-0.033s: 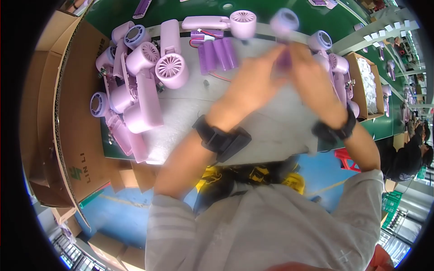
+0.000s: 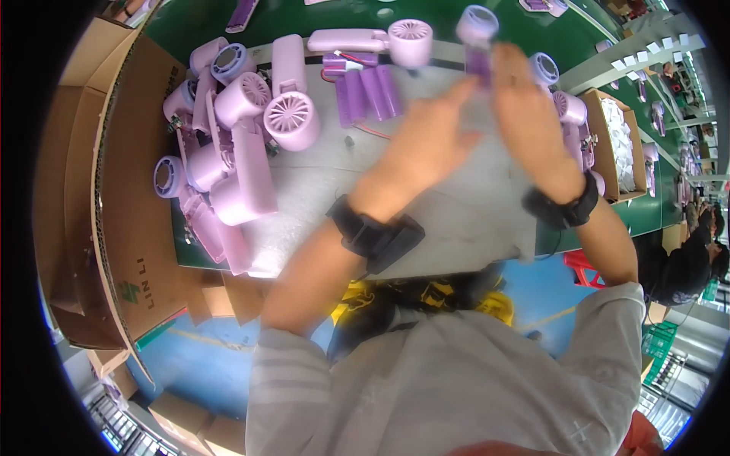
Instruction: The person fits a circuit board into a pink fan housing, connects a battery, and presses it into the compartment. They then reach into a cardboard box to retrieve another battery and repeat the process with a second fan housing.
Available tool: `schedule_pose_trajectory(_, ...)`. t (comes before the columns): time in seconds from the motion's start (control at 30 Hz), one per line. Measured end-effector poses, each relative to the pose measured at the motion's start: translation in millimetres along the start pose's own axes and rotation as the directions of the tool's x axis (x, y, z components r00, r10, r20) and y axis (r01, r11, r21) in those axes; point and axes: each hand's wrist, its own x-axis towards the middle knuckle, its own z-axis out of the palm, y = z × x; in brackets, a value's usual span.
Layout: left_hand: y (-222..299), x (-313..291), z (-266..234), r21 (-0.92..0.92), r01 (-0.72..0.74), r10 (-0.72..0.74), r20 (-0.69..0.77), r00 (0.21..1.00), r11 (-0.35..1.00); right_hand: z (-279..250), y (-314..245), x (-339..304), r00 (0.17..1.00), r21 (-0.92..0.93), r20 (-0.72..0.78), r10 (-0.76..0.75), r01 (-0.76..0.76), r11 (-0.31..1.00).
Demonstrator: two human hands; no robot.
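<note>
A lilac handheld fan (image 2: 477, 27) with a round head lies toward the far side, its handle end pointing at me, with a purple battery (image 2: 477, 64) blurred in the handle. My left hand (image 2: 426, 144) has its index finger stretched to the near end of that handle and its thumb apart. Along the handle's right side my right hand (image 2: 528, 114) reaches with straight, flat fingers. Whether either hand touches the fan is hard to tell through the blur. Left of my hands rest several purple batteries (image 2: 372, 93) with red wires.
Several pink fan bodies (image 2: 291, 121) are heaped at the left of the grey mat (image 2: 319, 205), beside a tall cardboard box (image 2: 141, 197). Another fan (image 2: 411, 43) lies along the far edge. A carton of white parts (image 2: 620, 144) stands right, near more fans.
The fan has shifted slightly away from me. My right hand has moved forward with straighter fingers, and the gap between my hands has widened a little.
</note>
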Motion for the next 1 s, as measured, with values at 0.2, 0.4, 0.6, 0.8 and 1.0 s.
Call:
schedule_pose_trajectory(0.2, -8.9, 6.3, 9.8, 0.103, 0.035, -0.04, 0.05, 0.998, 0.994, -124.5, -33.5, -18.4, 0.566, 0.891, -0.284, -0.774, 0.454, 0.005)
schedule_pose_trajectory(0.4, -14.7, 3.0, 20.3, 0.128, -0.087, 0.077, 0.077, 0.994, 0.988, -185.8, -48.5, 9.4, 0.56, 0.955, -0.297, -0.773, 0.195, -0.225)
schedule_pose_trajectory(0.6, -12.9, 2.7, 27.1, 0.114, -0.032, 0.019, 0.109, 0.994, 0.993, -114.4, -13.3, 108.1, 0.833, 0.703, -0.266, -0.485, 0.512, 0.494)
schedule_pose_trajectory(0.8, -10.2, 10.2, 26.6, -0.009, -0.117, 0.118, 0.118, 0.986, 0.993, 104.1, 70.4, 256.0, 0.906, 0.516, 0.107, -0.409, 0.301, 0.802)
schedule_pose_trajectory(1.0, -23.6, 11.2, 35.1, 0.035, -0.136, 0.133, 0.059, 0.989, 0.99, 123.2, 46.4, 235.1, 0.945, 0.489, 0.223, -0.24, 0.105, 0.866)
